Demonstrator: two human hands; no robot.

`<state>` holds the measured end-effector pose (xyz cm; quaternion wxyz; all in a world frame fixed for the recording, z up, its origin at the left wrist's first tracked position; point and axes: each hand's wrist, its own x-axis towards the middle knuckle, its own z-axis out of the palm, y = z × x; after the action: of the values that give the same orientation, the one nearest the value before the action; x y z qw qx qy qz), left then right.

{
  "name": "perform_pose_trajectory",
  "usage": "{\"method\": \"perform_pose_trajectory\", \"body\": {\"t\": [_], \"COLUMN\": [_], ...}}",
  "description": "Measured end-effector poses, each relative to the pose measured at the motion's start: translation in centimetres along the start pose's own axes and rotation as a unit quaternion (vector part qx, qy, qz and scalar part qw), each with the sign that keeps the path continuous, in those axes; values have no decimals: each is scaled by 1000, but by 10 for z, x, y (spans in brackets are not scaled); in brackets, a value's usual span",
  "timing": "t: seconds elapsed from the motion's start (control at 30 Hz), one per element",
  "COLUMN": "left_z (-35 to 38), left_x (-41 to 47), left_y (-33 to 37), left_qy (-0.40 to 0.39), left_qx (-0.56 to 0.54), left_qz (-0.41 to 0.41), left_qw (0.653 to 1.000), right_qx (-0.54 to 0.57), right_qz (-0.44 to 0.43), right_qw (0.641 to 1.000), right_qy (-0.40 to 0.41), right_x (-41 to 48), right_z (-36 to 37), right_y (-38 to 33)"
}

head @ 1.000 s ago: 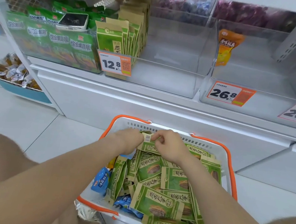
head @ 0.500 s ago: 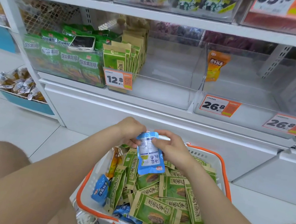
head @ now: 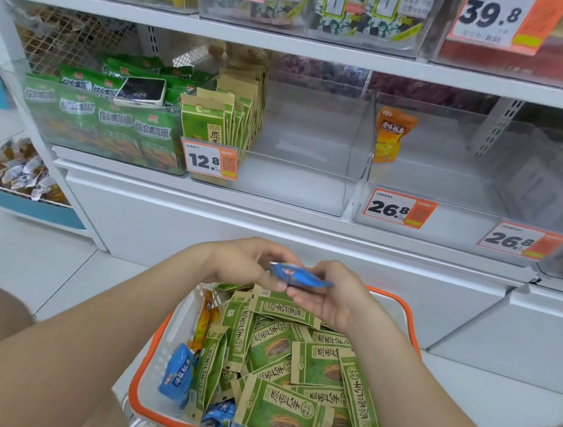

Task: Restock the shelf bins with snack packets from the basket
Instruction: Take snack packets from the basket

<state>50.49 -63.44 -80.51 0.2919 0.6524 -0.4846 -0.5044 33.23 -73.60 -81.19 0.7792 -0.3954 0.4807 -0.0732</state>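
Head view, read from left to right. Up and far left of the fingers, the left bin (head: pixel 113 157) is packed with green crisp packets (head: pixel 110 121), and a phone (head: pixel 142 91) lies on top of them. Hazard: a reach toward that bin can knock the phone off the stack.

The fingers of the left hand (head: pixel 244 261) grip the left end of the blue packet (head: pixel 301 276). The packet lies roughly flat between the two hands, above the far end of the basket (head: pixel 156 356) and clear of the green packets (head: pixel 275 409) heaped below the fingers. The fingers of the right hand (head: pixel 330 300) grip the right end. Hazard: the film looks slick and the hold is at the ends only. If one hand releases before the other has a firm hold, the packet likely falls into the heap.

Straight above the fingers, the middle bin (head: pixel 293 187) holds a row of green-and-kraft packets (head: pixel 213 120) at its left side. Up and right of the fingers, the right bin (head: pixel 451 216) holds one orange packet (head: pixel 389 137). Hazard: no bin in view shows blue stock, so the destination cannot be confirmed. Filling the nearest gap risks a packet behind the wrong price tag (head: pixel 399 208). Read the tag before release.
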Motion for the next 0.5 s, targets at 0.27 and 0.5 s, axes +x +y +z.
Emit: {"method": "perform_pose_trajectory", "body": {"t": [0.27,0.5], "left_z": [-3,-3], "left_x": [6,8], "left_y": [-7,-3], "left_qy": [59,53], "left_qx": [-202,-183], "left_qz": [-10,-17], "left_qw": [978,982], "right_qx": [-70,-88], "right_qz": [-145,-276], "right_qw": [984,953], "right_qy": [78,87], "right_x": [1,3], "right_z": [1,4], "right_y": [-6,-7]}}
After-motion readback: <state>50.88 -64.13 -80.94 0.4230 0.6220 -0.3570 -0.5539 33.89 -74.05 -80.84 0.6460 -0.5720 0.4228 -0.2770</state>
